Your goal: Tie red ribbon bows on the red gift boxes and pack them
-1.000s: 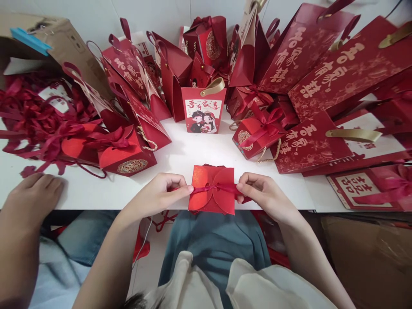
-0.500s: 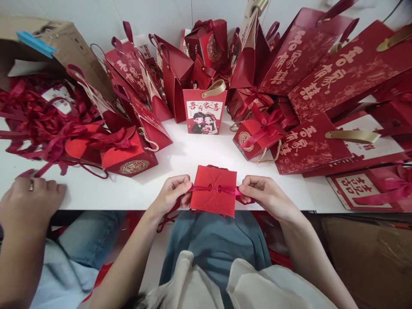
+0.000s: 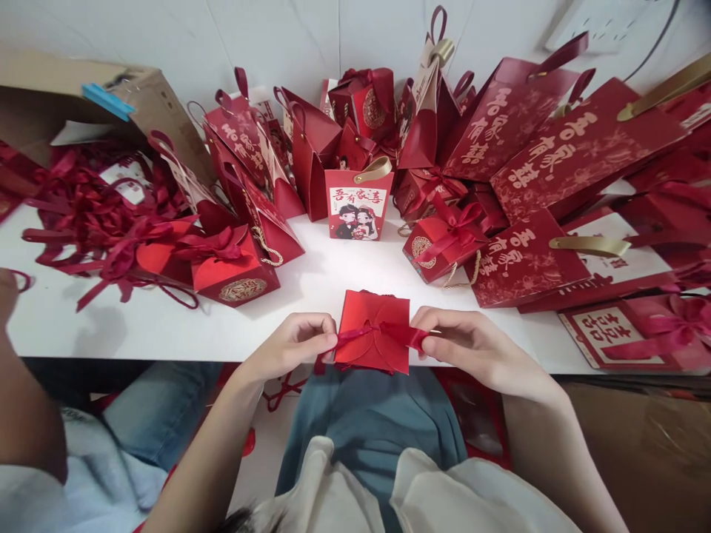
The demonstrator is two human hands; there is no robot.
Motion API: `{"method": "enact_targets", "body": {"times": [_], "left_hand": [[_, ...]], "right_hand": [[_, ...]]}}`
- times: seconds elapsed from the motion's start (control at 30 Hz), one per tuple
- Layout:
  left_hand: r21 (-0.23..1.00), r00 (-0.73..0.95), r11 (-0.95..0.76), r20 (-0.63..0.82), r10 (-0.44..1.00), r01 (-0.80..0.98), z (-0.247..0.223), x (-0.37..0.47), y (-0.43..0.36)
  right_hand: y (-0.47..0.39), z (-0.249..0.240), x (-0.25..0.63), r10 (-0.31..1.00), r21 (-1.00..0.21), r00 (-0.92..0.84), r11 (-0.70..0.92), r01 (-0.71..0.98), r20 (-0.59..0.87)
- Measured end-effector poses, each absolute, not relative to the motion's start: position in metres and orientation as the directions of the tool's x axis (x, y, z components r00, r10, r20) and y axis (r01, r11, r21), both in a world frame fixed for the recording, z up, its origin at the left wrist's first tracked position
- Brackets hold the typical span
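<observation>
White wall [image 3: 305, 33] stands behind your white surface [image 3: 316, 289], where a co-worker's arm [image 3: 25, 400] reaches in at the far left. Beyond it you have a heap of red ribbons [image 3: 67, 196] before an open cardboard box [image 3: 172, 115], then a box with a gold emblem [image 3: 236, 289]. Your left hand [image 3: 292, 344] comes next, its fingers pinching one end of a crimson ribbon [image 3: 392, 331]. That ribbon crosses the petal-flapped red box [image 3: 355, 314], which sits between your hands at the surface's near edge, below the couple-print bag [image 3: 358, 215]. Right of it is a bow-topped box [image 3: 436, 248]; nearer you, your right hand [image 3: 472, 344] has its fingers closed on the ribbon's other end. Large red bags [image 3: 589, 159] lean farther right, above a flat gift box [image 3: 619, 333].
</observation>
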State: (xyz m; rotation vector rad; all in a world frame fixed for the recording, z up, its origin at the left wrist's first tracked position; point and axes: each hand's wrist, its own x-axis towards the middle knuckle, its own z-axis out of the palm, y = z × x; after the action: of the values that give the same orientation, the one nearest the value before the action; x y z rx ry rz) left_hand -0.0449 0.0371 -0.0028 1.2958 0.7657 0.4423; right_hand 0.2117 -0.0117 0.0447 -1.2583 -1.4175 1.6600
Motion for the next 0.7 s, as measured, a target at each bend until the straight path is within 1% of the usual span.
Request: {"method": "enact_targets", "body": {"times": [0.1,0.2,0.27,0.4,0.47,0.53,0.6,0.63,0.7], "left_hand": [[0.962,0.681,0.248,-0.258,0.685,0.115,-0.001,-0.044,0.036],[0.958,0.634,0.271,-0.268,0.725,0.095,-0.005,-0.04,0.035],[0.951,0.596,0.308,-0.269,0.757,0.037,-0.013,-0.035,0.033],[0.908,0.477,0.394,-0.286,0.831,-0.143,-0.036,-0.019,0.027],[0.915,0.407,0.363,-0.268,0.873,-0.176,-0.048,-0.011,0.025],[0.932,0.339,0.312,-0.238,0.91,-0.183,-0.056,-0.005,0.022],[0.95,0.276,0.261,-0.208,0.938,-0.173,-0.061,0.0,0.018],[0.958,0.25,0.235,-0.19,0.949,-0.164,-0.063,0.001,0.016],[0.973,0.211,0.192,-0.162,0.964,-0.13,-0.063,0.003,0.013]], "right_hand": [[-0.013,0.04,0.2,0.941,-0.989,-0.305,-0.123,0.085,-0.144],[-0.013,0.032,0.19,0.972,-0.998,-0.234,-0.008,0.068,-0.023],[-0.012,0.026,0.184,0.981,-0.996,-0.193,0.042,0.079,0.026],[-0.009,0.013,0.176,0.989,-0.981,-0.115,0.113,0.156,0.095],[-0.008,0.004,0.172,0.983,-0.961,-0.043,0.184,0.207,0.179],[-0.008,-0.006,0.169,0.962,-0.93,0.01,0.261,0.258,0.273],[-0.008,-0.018,0.166,0.918,-0.874,0.038,0.362,0.325,0.394],[-0.008,-0.024,0.165,0.88,-0.825,0.04,0.427,0.37,0.473],[-0.008,-0.036,0.162,0.761,-0.683,0.023,0.569,0.458,0.649]]}}
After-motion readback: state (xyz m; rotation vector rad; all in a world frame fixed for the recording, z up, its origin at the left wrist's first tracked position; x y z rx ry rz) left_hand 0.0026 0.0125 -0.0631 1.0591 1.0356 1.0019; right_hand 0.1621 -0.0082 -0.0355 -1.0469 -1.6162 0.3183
